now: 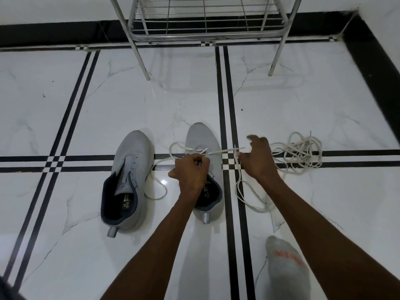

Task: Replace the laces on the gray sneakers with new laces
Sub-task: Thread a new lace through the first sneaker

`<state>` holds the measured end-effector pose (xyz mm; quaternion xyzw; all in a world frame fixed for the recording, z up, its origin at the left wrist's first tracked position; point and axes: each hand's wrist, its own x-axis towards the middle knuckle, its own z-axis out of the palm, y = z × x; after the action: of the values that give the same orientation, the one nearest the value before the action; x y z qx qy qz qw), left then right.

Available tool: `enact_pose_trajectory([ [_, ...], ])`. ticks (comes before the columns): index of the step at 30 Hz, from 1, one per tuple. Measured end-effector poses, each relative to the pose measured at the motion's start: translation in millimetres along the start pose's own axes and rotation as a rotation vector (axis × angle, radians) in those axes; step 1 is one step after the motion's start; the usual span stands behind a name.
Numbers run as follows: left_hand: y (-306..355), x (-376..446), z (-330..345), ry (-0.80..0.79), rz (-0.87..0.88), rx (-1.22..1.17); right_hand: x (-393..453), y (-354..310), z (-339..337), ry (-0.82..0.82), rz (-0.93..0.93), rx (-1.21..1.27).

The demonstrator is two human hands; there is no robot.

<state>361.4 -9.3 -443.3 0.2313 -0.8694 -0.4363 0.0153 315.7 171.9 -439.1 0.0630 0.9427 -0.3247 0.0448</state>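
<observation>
Two gray sneakers stand on the floor, toes pointing away from me. The left sneaker [129, 176] has no lace in its eyelets. A white lace [225, 150] is threaded through the front eyelets of the right sneaker [202, 137], and its ends trail off to both sides. My left hand [191, 172] is closed over the middle of the right sneaker, pinching its eyelet edge; part of the shoe is hidden under it. My right hand [258, 158] is just right of that shoe, pinching the lace's right end between thumb and finger.
A tangled pile of white laces [300, 153] lies on the floor to the right of my right hand. A metal wire rack [205, 24] stands on thin legs farther ahead. My foot in a gray sock [285, 265] rests at the lower right.
</observation>
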Motion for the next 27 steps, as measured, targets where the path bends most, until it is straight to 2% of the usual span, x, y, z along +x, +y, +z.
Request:
enact_pose_trajectory([
  [3, -2, 1, 3, -0.01, 0.063, 0.008, -2, -23, 17, -0.033, -0.303, 0.052],
  [5, -7, 5, 4, -0.026, 0.092, 0.0, -2, -34, 29, -0.118, -0.351, 0.018],
  [8, -7, 5, 4, 0.007, 0.095, 0.056, -4, -37, 39, -0.138, -0.367, -0.113],
  [10, -6, 3, 4, 0.029, 0.079, 0.084, -2, -23, 35, -0.15, -0.303, -0.225],
  [13, -6, 2, 1, 0.046, 0.042, 0.121, 2, 7, 16, -0.132, -0.113, -0.359],
  [14, -5, 2, 1, 0.044, 0.046, 0.128, 1, 10, 12, -0.112, -0.113, -0.384],
  [16, -2, 2, 1, 0.044, 0.061, 0.138, 1, -2, 13, -0.092, -0.228, -0.276],
  [18, -2, 3, 2, 0.032, 0.072, 0.122, 1, -21, 24, -0.146, -0.351, -0.105],
  [21, -7, 7, 4, 0.006, 0.077, 0.09, -1, -35, 38, -0.17, -0.386, -0.092],
  [23, -10, 8, 3, -0.004, 0.08, 0.084, -1, -33, 38, -0.158, -0.345, -0.136],
  [27, -8, 6, 0, 0.03, 0.069, 0.137, 5, 4, 17, -0.116, -0.075, -0.331],
])
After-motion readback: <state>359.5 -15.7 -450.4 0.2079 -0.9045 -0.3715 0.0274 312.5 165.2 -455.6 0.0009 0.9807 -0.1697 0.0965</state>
